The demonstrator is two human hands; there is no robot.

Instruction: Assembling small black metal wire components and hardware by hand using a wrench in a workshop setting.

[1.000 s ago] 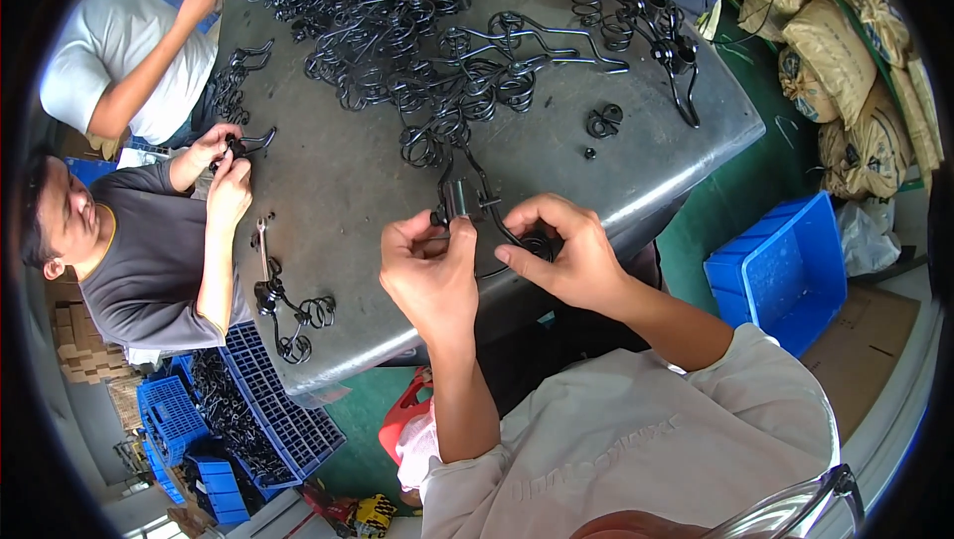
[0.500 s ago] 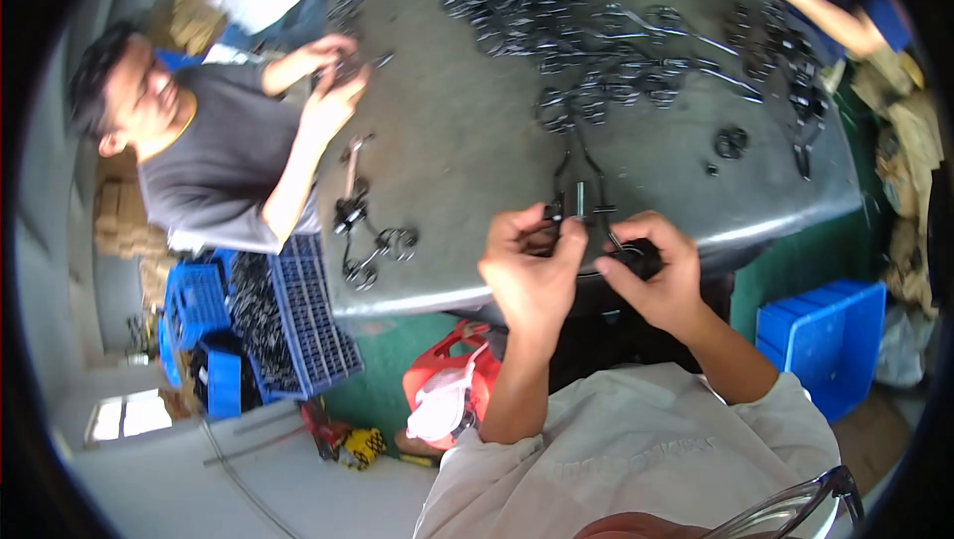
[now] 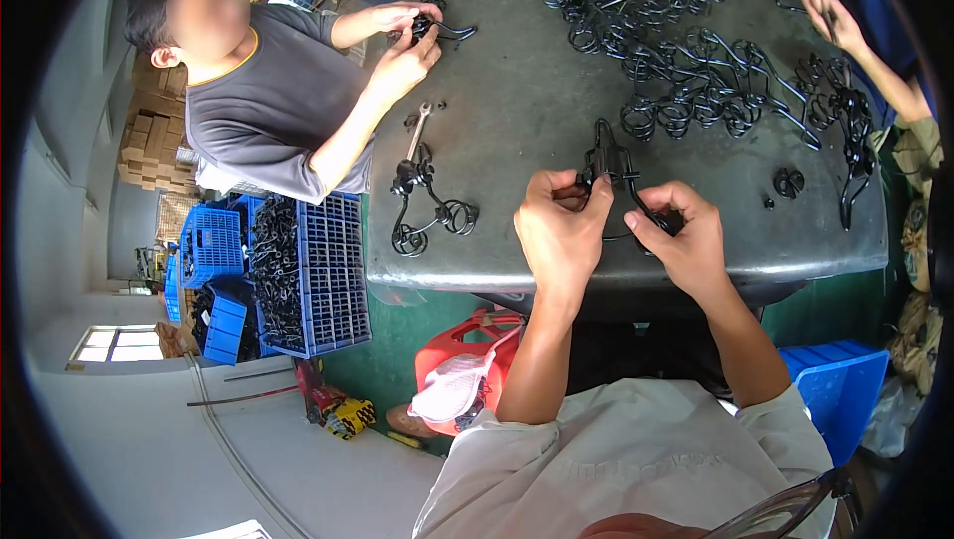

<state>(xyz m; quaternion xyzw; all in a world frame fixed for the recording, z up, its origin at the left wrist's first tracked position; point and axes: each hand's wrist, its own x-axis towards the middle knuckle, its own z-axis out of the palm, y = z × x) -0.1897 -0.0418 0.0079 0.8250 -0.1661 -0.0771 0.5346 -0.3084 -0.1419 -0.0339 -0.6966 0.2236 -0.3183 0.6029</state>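
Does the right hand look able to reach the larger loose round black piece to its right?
Probably yes: bare grey tabletop lies between the right hand and round black piece, though the hand holds a bent black metal part.

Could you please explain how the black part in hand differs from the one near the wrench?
The held part is between the left hand and right hand; the lying part rests untouched on the table. The held part is partly hidden; the lying part shows its coils. Both have black, bent wire.

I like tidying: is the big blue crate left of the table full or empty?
Not empty: black parts lie heaped in the blue crate. I can't tell if it's full.
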